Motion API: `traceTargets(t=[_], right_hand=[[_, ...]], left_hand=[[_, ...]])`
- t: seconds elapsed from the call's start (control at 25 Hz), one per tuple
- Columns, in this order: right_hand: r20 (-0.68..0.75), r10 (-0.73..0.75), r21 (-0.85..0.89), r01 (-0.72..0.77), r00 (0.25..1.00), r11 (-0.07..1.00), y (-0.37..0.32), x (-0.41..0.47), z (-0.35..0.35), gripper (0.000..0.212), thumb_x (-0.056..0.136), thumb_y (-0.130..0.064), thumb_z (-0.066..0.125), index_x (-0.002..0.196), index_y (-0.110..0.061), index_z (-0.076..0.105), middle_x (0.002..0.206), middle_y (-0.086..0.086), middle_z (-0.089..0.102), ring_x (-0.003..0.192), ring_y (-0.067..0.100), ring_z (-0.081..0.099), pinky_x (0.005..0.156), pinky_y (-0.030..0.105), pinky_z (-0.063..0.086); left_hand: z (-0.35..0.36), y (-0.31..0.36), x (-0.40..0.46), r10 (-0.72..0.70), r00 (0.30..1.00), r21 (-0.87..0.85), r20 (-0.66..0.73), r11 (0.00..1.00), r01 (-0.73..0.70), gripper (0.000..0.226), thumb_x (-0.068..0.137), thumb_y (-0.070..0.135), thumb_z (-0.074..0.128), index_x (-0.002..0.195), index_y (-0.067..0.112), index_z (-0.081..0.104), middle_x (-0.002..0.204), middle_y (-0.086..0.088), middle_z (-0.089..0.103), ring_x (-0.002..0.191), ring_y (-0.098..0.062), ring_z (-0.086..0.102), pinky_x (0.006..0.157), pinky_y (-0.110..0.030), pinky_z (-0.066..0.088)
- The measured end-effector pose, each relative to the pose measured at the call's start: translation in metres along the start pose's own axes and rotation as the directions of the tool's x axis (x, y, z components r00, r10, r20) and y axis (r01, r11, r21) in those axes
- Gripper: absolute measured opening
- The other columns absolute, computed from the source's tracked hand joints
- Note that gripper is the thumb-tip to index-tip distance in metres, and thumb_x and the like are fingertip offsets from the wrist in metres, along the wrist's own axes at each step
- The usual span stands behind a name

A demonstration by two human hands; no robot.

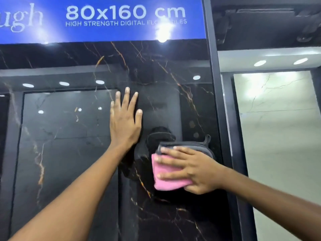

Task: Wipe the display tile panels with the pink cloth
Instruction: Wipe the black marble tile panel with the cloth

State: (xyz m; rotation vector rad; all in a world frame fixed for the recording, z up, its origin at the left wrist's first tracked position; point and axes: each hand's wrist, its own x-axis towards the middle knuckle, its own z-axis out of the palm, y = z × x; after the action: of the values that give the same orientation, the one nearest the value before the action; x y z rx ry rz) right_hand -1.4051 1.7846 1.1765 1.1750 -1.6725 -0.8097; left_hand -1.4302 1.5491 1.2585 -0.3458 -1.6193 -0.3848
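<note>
A glossy black marble tile panel [69,153] with gold veins fills the view in front of me. My left hand [125,120] lies flat on it near the middle, fingers straight and pointing up. My right hand [189,169] presses a folded pink cloth [165,180], which has a grey side showing at its upper edge, against the panel's lower right part. Its fingers are spread flat over the cloth and point left.
A blue sign [121,18] reading "80x160 cm" runs along the top of the panel. A dark metal frame post [220,119] borders the panel on the right. Beyond it stands a pale marble tile panel [281,127]. Ceiling lights reflect in the gloss.
</note>
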Motion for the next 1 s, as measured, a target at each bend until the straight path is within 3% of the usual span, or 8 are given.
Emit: traceTargets(t=[0.08, 0.16, 0.32, 0.48, 0.64, 0.72, 0.88, 1.0], right_hand=[[0.031, -0.134, -0.038, 0.135, 0.99, 0.99, 0.027, -0.007, -0.012, 0.07, 0.076, -0.03, 0.06, 0.144, -0.029, 0.045, 0.159, 0.004, 0.025, 0.149, 0.025, 0.013, 0.121, 0.041, 0.009], [-0.126, 0.127, -0.1, -0.14, 0.984, 0.985, 0.093, -0.001, -0.031, 0.065, 0.076, -0.032, 0.053, 0.14, -0.026, 0.05, 0.154, 0.008, 0.034, 0.144, 0.029, 0.027, 0.116, 0.045, 0.024], [-0.35, 0.572, 0.032, -0.601, 0.741, 0.798, 0.139, -0.003, -0.048, 0.07, 0.073, -0.035, 0.046, 0.142, -0.026, 0.047, 0.155, 0.008, 0.032, 0.145, 0.032, 0.026, 0.109, 0.051, 0.033], [-0.293, 0.501, 0.095, -0.496, 0.815, 0.863, 0.006, -0.046, 0.01, 0.073, 0.069, -0.029, 0.056, 0.141, -0.024, 0.049, 0.155, 0.008, 0.032, 0.146, 0.032, 0.023, 0.114, 0.049, 0.027], [0.009, -0.022, -0.001, 0.022, 1.0, 1.0, -0.044, -0.077, 0.022, 0.077, 0.072, -0.031, 0.058, 0.146, -0.031, 0.037, 0.16, 0.002, 0.022, 0.148, 0.026, 0.018, 0.121, 0.042, 0.011], [-0.127, 0.172, -0.036, -0.178, 0.977, 0.983, 0.031, -0.054, 0.002, 0.072, 0.072, -0.031, 0.054, 0.143, -0.026, 0.043, 0.155, 0.005, 0.032, 0.145, 0.028, 0.026, 0.117, 0.047, 0.022], [-0.37, 0.692, 0.131, -0.703, 0.62, 0.699, 0.114, -0.018, -0.038, 0.069, 0.072, -0.032, 0.048, 0.14, -0.025, 0.048, 0.153, 0.008, 0.037, 0.143, 0.035, 0.03, 0.108, 0.05, 0.033], [-0.359, 0.52, 0.074, -0.532, 0.775, 0.844, 0.02, -0.034, 0.007, 0.068, 0.072, -0.028, 0.052, 0.139, -0.02, 0.052, 0.151, 0.009, 0.039, 0.143, 0.035, 0.029, 0.112, 0.049, 0.029]], left_hand=[[0.005, -0.002, -0.048, 0.023, 1.0, 0.101, 0.018, 0.995, -0.025, 0.059, 0.098, 0.036, 0.028, 0.154, 0.019, 0.026, 0.164, -0.001, 0.013, 0.151, -0.027, 0.006, 0.12, -0.04, 0.001], [0.009, -0.004, -0.076, 0.03, 1.0, 0.152, 0.008, 0.988, -0.031, 0.059, 0.099, 0.036, 0.028, 0.154, 0.015, 0.026, 0.163, -0.003, 0.015, 0.15, -0.029, 0.01, 0.12, -0.036, -0.002], [0.011, -0.006, -0.079, 0.035, 0.999, 0.164, -0.017, 0.986, -0.032, 0.059, 0.099, 0.036, 0.03, 0.154, 0.014, 0.028, 0.162, -0.003, 0.016, 0.15, -0.029, 0.011, 0.12, -0.032, -0.005], [0.014, -0.004, -0.076, 0.023, 0.999, 0.166, -0.034, 0.986, -0.017, 0.059, 0.099, 0.036, 0.029, 0.155, 0.016, 0.026, 0.163, -0.002, 0.015, 0.15, -0.027, 0.01, 0.12, -0.034, -0.003], [0.012, -0.003, -0.08, 0.002, 1.0, 0.167, -0.009, 0.986, 0.0, 0.059, 0.099, 0.035, 0.028, 0.155, 0.016, 0.024, 0.164, -0.002, 0.014, 0.151, -0.027, 0.008, 0.121, -0.038, 0.001], [0.012, -0.003, -0.082, 0.012, 1.0, 0.172, -0.013, 0.985, -0.009, 0.059, 0.099, 0.035, 0.029, 0.155, 0.016, 0.024, 0.163, -0.003, 0.015, 0.151, -0.027, 0.009, 0.12, -0.037, 0.0], [0.01, -0.003, -0.08, 0.019, 1.0, 0.145, -0.024, 0.989, -0.015, 0.058, 0.099, 0.034, 0.031, 0.155, 0.016, 0.025, 0.163, -0.002, 0.014, 0.151, -0.026, 0.007, 0.12, -0.034, -0.003], [0.011, -0.002, -0.077, 0.026, 1.0, 0.124, -0.015, 0.992, -0.024, 0.057, 0.1, 0.032, 0.033, 0.154, 0.016, 0.027, 0.163, -0.003, 0.016, 0.151, -0.026, 0.007, 0.121, -0.035, -0.002]])
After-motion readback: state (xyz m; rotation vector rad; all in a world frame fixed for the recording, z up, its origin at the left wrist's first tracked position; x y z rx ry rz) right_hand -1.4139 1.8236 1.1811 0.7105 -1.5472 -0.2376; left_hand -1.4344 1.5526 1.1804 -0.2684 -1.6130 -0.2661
